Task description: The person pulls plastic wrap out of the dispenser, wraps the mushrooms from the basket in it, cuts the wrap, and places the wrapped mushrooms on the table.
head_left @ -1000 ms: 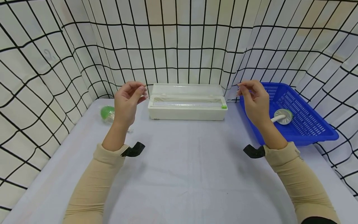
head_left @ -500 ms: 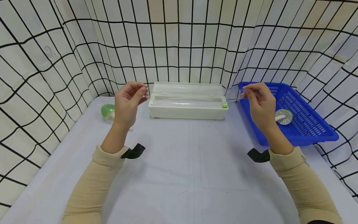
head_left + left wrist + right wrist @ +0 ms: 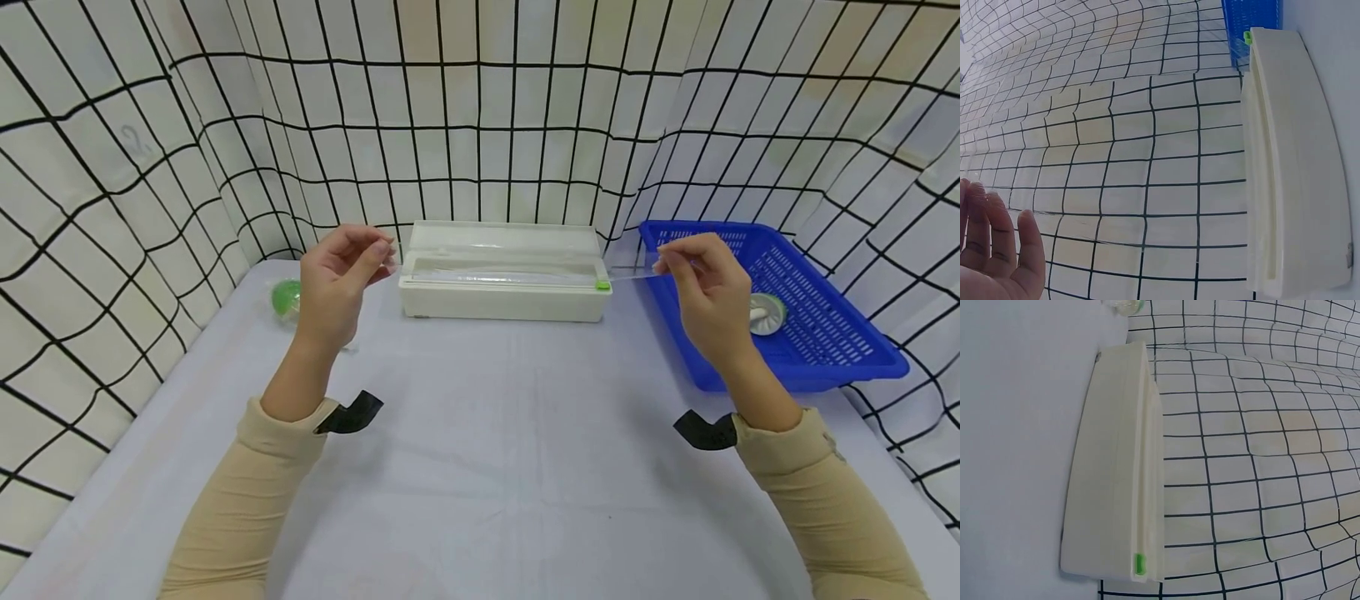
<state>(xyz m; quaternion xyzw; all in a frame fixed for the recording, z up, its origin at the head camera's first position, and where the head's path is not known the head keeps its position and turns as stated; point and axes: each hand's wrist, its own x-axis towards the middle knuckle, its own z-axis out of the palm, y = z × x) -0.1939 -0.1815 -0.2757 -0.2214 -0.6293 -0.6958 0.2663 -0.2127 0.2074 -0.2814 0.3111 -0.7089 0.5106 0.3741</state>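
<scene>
Since the frame one second earlier, the right hand [image 3: 701, 279] had shifted rightward and slightly lower, over the near-left corner of the blue basket [image 3: 825, 350], and the left hand [image 3: 337, 279] had moved slightly left; both forearms sat a little lower in the head view. A sheet of clear film [image 3: 633, 271] was stretched between the two hands, just above and in front of the white dispenser box [image 3: 502, 296]; its edge was faintly visible between the box's right end and the right hand. The right hand pinched the film's right edge between thumb and curled fingers. The left hand's thumb and fingers were drawn together at the film's left edge, apparently pinching it, although the film itself was hard to see there. The dispenser box stood at the far middle of the table [image 3: 480, 467], lid open, with a green slider [image 3: 602, 286] at its right end. A white brush [image 3: 765, 312] lay in the basket. A green object [image 3: 285, 297] lay on the table behind the left hand.
</scene>
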